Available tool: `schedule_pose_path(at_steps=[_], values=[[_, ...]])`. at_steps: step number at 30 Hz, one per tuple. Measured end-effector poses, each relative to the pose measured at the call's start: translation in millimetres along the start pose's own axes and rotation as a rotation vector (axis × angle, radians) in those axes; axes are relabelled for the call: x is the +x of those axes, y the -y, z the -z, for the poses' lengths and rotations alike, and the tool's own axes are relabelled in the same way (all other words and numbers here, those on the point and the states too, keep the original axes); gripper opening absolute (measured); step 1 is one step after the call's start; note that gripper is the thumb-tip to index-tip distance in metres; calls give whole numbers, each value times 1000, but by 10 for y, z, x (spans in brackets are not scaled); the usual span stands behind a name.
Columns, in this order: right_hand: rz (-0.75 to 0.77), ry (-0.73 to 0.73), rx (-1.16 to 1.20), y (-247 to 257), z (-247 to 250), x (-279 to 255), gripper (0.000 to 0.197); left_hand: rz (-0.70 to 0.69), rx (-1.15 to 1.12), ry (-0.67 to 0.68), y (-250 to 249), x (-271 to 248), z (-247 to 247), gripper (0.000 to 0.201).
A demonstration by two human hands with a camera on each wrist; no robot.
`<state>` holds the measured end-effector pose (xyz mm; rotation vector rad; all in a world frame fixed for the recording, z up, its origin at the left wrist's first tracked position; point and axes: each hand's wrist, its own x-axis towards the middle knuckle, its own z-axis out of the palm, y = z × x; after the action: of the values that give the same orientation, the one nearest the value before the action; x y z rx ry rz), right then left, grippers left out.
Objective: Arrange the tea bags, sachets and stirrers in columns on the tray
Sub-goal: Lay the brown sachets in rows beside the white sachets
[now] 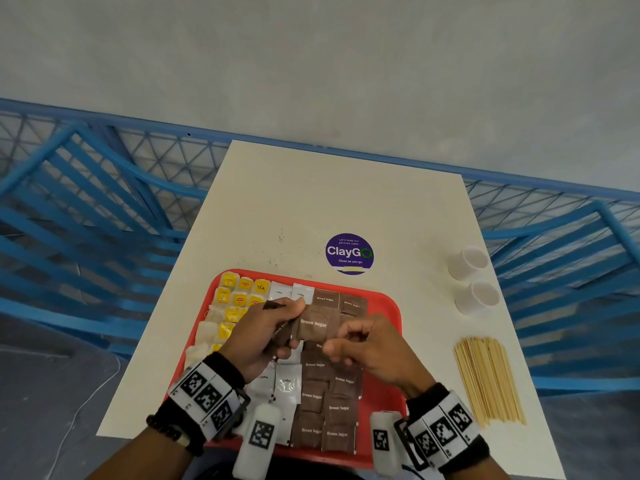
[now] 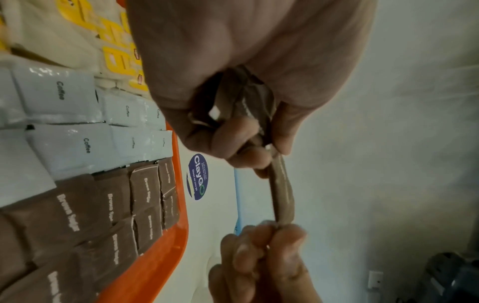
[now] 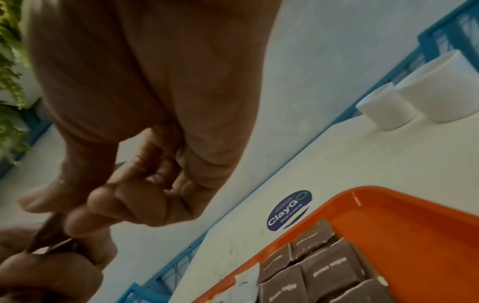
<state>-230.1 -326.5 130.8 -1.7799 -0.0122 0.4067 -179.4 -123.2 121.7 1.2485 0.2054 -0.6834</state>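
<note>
A red tray (image 1: 391, 306) holds yellow tea bags (image 1: 239, 296) on its left, white coffee sachets (image 1: 287, 382) in the middle and brown sugar sachets (image 1: 325, 403) in two columns on the right. Above the tray my left hand (image 1: 287, 323) grips a small bunch of brown sugar sachets (image 1: 313, 323). My right hand (image 1: 341, 339) pinches the right edge of the front one. In the left wrist view that sachet (image 2: 282, 190) stretches edge-on between my left hand (image 2: 246, 143) and my right fingertips (image 2: 272, 242). Wooden stirrers (image 1: 488, 379) lie on the table, right of the tray.
Two white cups (image 1: 467, 263) stand at the table's right edge, behind the stirrers. A round purple sticker (image 1: 349, 252) sits just beyond the tray. Blue slatted chairs (image 1: 86, 209) and a blue mesh railing flank the white table (image 1: 311, 202).
</note>
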Motion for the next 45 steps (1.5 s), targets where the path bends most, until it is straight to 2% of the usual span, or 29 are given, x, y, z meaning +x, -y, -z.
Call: schedule_pose_path(at_steps=[3, 6, 9, 12, 14, 18, 24, 28, 32, 35, 39, 43, 45], values=[[-38, -43, 71, -97, 25, -8, 27, 0, 74, 26, 56, -33, -22, 25], [-72, -100, 103, -218, 4, -35, 17, 25, 162, 13, 190, -50, -39, 25], [-174, -29, -15, -397, -24, -82, 13, 57, 350, -20, 387, -61, 60, 32], [-299, 19, -123, -655, -109, -105, 36, 121, 361, -141, 571, -88, 215, 29], [-371, 21, -134, -821, -185, -108, 31, 160, 359, -195, 641, -118, 289, 28], [-477, 9, -164, -994, -301, -60, 26, 202, 421, -196, 720, -168, 377, 30], [-467, -68, -309, -1023, -376, -24, 24, 204, 408, -174, 748, -194, 419, 32], [-480, -123, -331, -927, -420, -26, 30, 248, 270, -145, 681, -194, 329, 51], [-450, -93, -470, -779, -391, -41, 26, 283, 136, -100, 618, -179, 288, 63], [-391, -91, -632, -755, -361, -55, 26, 285, 188, -85, 615, -163, 293, 62], [-383, -22, -602, -822, -418, -55, 17, 297, 259, -91, 651, -180, 304, 60], [-389, -101, -560, -845, -391, -67, 15, 315, 235, -95, 647, -207, 291, 66], [-339, -143, -581, -744, -329, -95, 19, 322, 190, -71, 620, -211, 276, 71]])
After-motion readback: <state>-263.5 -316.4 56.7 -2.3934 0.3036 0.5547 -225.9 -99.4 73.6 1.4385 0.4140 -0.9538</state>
